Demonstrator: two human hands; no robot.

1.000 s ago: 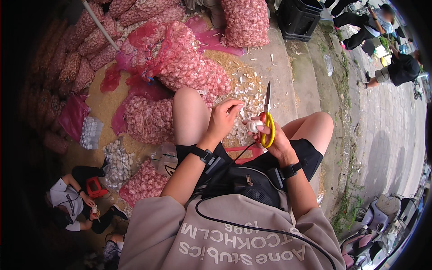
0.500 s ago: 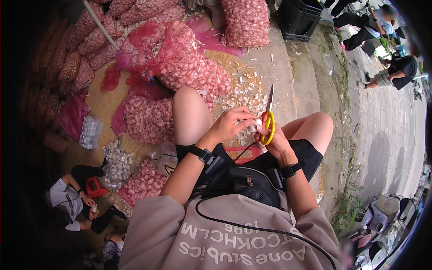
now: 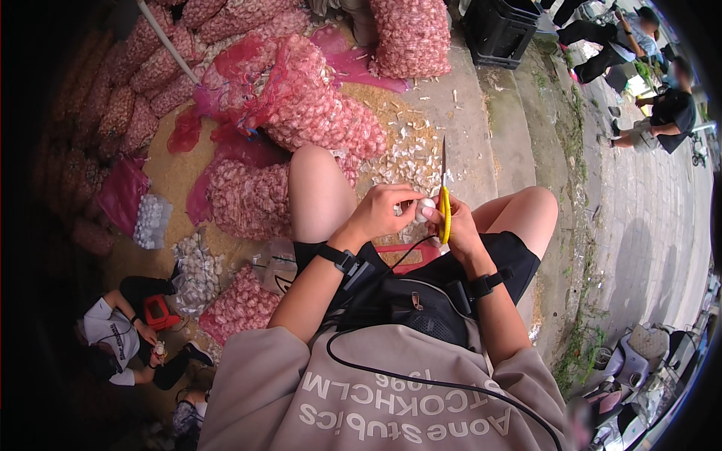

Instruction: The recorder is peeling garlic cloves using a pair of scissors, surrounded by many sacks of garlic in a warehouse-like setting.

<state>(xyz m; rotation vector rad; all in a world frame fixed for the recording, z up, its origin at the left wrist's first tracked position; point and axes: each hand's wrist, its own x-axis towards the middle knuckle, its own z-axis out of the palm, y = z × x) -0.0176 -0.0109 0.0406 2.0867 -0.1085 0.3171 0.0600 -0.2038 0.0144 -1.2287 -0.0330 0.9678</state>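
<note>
Above my lap, a white garlic bulb (image 3: 425, 208) sits between my two hands. My left hand (image 3: 385, 211) is closed on its left side with bent fingers; part of the bulb is hidden behind them. My right hand (image 3: 464, 230) keeps a pair of yellow-handled scissors (image 3: 445, 215) in its grip, and its thumb presses against the bulb. The scissor blades point away from me and look closed, seen nearly edge-on. Pale garlic skins (image 3: 410, 154) lie scattered on the ground just beyond my hands.
Pink mesh sacks of garlic (image 3: 323, 113) lie ahead and to the left. A bag of white bulbs (image 3: 197, 274) stands near a seated co-worker (image 3: 113, 331) at the lower left. A black crate (image 3: 500, 34) is at the far right, with people on the pavement beyond.
The scissors have turned in my right hand so their handles show edge-on. The bulb has shifted slightly left and rolled, showing a rounder white side. My left hand has barely moved.
</note>
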